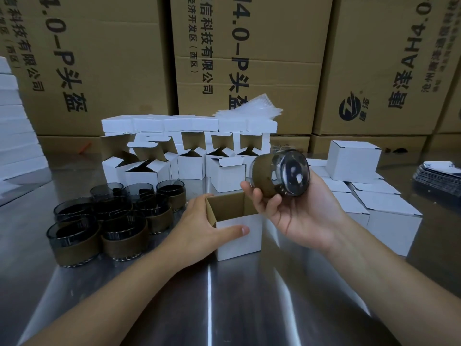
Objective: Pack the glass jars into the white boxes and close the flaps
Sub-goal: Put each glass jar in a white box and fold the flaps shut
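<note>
Head view: the left hand (199, 221) holds a white box (239, 243) on the shiny table (224, 308). The thumb lies flat across the front wall. The other fingers wrap the left side, and their tips are hidden behind it. I think this grip is there to keep the light box from sliding or tipping when something goes in.

The top of the box is open and you can see its brown inside. It looks empty.

The right hand (299, 216) has a jar (279, 173) in the air, just above and to the right of the open top. The fingers and thumb are curled round the jar's side, over its brown band. The jar is tipped over, so its round bottom faces us. It will likely need to be turned before it can drop in.

More jars (112, 221) stand close together on the table, left of the box, near enough to grab fast. Behind them wait open boxes (189, 163) with their flaps up, ready to fill. On the right sit closed boxes (354, 166), some stacked, which look done.

Big brown cartons (99, 58) stand like a wall at the back.

Next, I guess, the jar goes down into the box. It is glass, so it should go in gently.
</note>
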A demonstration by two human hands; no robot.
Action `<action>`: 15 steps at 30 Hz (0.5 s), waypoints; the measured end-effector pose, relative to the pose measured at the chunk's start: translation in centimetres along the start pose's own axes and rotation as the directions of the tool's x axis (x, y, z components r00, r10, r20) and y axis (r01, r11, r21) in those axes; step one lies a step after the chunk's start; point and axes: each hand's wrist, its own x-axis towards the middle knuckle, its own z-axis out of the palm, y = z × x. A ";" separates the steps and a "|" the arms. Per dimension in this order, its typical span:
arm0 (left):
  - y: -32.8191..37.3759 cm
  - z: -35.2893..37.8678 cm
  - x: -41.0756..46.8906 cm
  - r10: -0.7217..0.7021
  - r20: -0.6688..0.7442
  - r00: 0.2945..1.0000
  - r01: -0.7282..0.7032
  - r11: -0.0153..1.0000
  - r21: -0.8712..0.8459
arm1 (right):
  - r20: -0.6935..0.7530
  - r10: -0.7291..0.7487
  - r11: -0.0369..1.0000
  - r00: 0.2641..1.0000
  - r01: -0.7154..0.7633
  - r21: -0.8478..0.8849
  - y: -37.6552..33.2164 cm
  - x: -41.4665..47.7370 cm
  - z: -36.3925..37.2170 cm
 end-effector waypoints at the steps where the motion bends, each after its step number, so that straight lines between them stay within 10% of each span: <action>1: 0.0 0.0 0.0 0.000 0.000 1.000 0.000 1.000 0.001 | 0.002 0.002 1.000 1.000 -0.002 0.021 0.0 0.0 0.0; 15: 0.1 0.0 -0.1 -0.008 0.007 1.000 0.008 1.000 -0.031 | -0.055 -0.216 0.967 0.975 0.206 -0.153 0.9 -0.4 1.2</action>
